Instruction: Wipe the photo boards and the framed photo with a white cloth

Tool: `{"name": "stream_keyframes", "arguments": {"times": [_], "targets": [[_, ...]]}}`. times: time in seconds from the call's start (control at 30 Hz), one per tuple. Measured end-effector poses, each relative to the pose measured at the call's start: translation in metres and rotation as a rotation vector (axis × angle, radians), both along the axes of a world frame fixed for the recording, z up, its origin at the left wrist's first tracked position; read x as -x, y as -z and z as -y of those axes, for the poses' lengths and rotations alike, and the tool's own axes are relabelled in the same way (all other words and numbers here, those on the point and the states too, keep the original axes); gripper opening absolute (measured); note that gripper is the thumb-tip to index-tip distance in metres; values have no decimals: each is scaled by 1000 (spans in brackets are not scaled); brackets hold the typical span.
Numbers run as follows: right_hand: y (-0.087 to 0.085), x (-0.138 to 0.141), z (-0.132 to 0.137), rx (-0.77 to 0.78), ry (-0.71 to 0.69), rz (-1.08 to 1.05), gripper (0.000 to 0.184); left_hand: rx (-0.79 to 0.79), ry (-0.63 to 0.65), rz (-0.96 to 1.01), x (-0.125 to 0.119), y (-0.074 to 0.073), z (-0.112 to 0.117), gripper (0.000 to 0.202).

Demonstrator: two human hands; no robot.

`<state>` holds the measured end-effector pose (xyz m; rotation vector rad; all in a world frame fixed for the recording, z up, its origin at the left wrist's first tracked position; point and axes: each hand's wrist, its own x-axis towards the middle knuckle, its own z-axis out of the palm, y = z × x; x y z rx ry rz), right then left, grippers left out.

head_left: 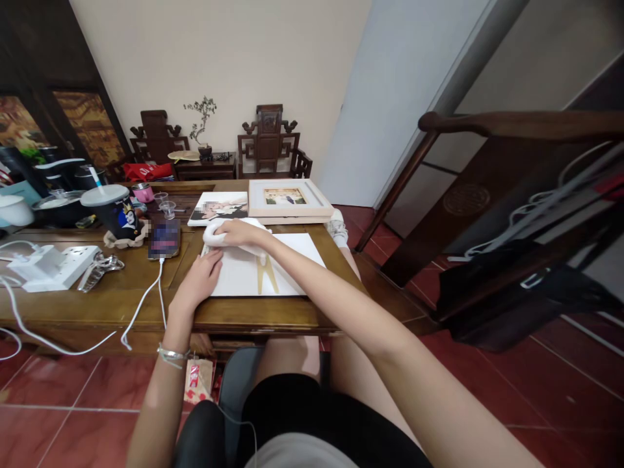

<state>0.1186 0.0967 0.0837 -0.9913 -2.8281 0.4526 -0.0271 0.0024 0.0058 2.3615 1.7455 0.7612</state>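
Observation:
A white flat panel (234,276) lies on the wooden table before me, with a tan, inverted-V piece (266,276) on its face. It looks like the back of a picture frame with a stand. My left hand (202,276) rests at the panel's left edge, fingers stretched over it. My right hand (241,233) reaches across to the panel's far left part, closed on a white cloth (214,235). Part of the cloth spreads under and to the right of the hand. The right forearm hides some of the panel.
Behind the panel lie a photo print (221,205) and a framed picture (292,198). To the left are a phone (164,240) on a cable, a dark cup (114,211), a clear plastic cup (167,208) and a power strip (71,266). A wooden chair (448,195) stands at right.

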Motion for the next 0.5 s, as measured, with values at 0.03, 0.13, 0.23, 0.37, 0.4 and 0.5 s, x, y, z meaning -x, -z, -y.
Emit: {"name": "stream_keyframes", "arguments": {"times": [0.03,0.13,0.23,0.37,0.4,0.5], "targets": [[-1,-8,0,9,13,-3,21,8,-5,3,0,0,0,41],[-2,-36,-2,40,62,-18,33,32,-13,16,-1,1,1,42],[1,-67,-4,68,105,-47,42,48,-21,17,-1,1,1,42],[11,-108,-6,80,163,-87,47,46,-21,9,-1,1,2,42],[13,-117,-7,76,179,-94,48,44,-18,9,-1,2,2,42],[20,-141,-6,49,227,-110,49,39,-15,8,-1,2,1,41]]}}
